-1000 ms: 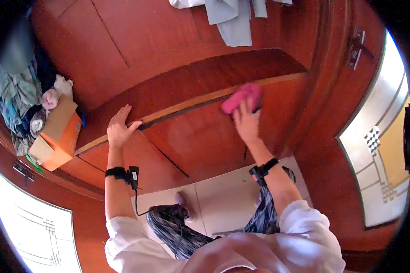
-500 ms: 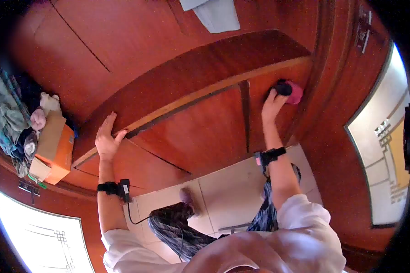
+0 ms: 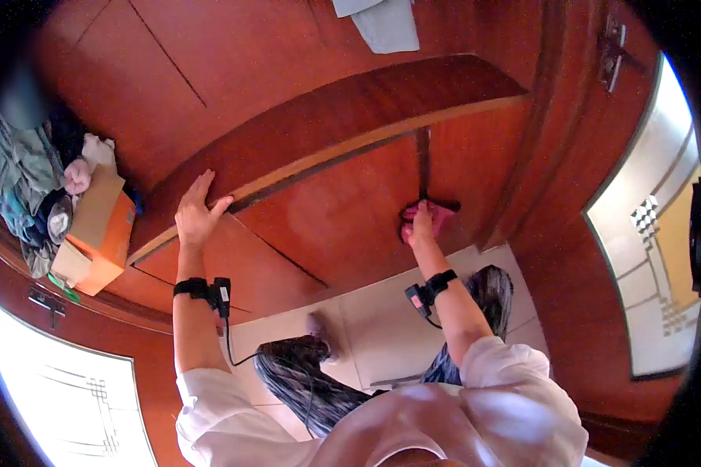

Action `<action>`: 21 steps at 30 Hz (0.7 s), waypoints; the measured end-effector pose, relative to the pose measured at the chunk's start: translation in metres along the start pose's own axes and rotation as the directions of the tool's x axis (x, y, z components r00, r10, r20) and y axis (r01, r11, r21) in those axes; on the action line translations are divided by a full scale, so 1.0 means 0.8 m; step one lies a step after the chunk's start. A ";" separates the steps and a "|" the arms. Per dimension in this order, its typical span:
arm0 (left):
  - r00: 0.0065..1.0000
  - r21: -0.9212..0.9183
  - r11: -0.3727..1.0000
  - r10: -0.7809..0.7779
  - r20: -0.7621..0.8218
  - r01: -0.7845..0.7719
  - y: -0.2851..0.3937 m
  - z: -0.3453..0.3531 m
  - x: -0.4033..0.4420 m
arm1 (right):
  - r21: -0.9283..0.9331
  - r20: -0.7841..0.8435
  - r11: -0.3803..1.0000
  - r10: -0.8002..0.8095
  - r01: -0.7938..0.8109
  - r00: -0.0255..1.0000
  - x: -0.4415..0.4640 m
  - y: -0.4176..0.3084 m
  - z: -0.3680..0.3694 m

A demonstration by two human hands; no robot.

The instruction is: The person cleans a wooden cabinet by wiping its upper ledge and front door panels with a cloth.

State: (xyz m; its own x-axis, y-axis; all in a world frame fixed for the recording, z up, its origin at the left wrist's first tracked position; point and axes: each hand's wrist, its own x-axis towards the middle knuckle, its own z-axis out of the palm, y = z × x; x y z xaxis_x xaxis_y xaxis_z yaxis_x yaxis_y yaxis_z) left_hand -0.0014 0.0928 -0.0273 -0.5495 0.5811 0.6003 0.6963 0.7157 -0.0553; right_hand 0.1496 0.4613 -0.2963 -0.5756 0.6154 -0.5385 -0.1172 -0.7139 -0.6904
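Note:
My left hand (image 3: 197, 215) rests on the front edge of a curved dark-red wooden ledge (image 3: 343, 109), with its thumb spread from the fingers and nothing in it. Lower down on the right, my right hand (image 3: 421, 221) grips a pink cloth (image 3: 441, 218) against the red wooden front panel (image 3: 350, 210), near a dark vertical gap. The cloth shows dark parts around its edges, and the fingers are partly hidden in it. Black straps with small devices are on both wrists.
An orange cardboard box (image 3: 110, 241) stands at the left beside piled clothes (image 3: 23, 175). Light grey cloth (image 3: 388, 27) hangs at the top. Doors with patterned glass flank both sides, the right one with a metal handle (image 3: 613, 56). My knees and the tiled floor (image 3: 382, 331) are below.
My right hand has moved with the pink cloth, first to the right, then left and down along the front panel. My left hand has stayed on the ledge edge while the view shifted slightly.

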 end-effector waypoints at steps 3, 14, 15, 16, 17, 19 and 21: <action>1.000 0.008 1.000 -0.028 0.008 0.028 0.003 0.000 0.000 | -0.096 -0.037 0.971 -0.222 0.218 0.974 -0.020 -0.037 0.030; 0.999 0.029 0.999 -0.032 0.001 0.032 0.000 0.001 -0.002 | -0.088 0.194 0.563 -0.799 0.821 0.569 -0.128 -0.145 0.066; 1.000 -0.006 1.000 -0.013 -0.009 0.013 -0.002 0.003 -0.002 | -0.097 0.187 0.572 -0.793 0.814 0.580 -0.120 -0.159 0.065; 1.000 -0.009 1.000 -0.008 0.007 0.008 -0.005 0.005 -0.002 | -0.199 0.142 0.409 -0.887 0.891 0.439 -0.107 -0.175 0.066; 1.000 -0.028 1.000 -0.001 0.004 0.001 -0.007 0.006 -0.002 | -0.305 0.117 0.233 -0.953 0.923 0.279 -0.092 -0.185 0.064; 1.000 -0.037 0.999 0.009 0.009 -0.009 -0.003 0.004 -0.001 | -0.463 0.091 0.144 -0.974 0.874 0.209 -0.051 -0.186 0.053; 1.000 -0.034 0.999 0.018 -0.011 -0.018 0.000 0.005 0.002 | -0.610 -0.038 0.209 -0.971 0.764 0.235 -0.005 -0.164 0.040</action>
State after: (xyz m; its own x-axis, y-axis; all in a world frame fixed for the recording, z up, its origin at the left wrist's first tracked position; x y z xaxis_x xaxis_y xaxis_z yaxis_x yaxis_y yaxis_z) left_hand -0.0039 0.0951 -0.0292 -0.5321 0.5897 0.6076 0.7216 0.6913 -0.0390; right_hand 0.1413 0.5418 -0.1879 0.0093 0.8508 0.5254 0.0293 0.5250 -0.8506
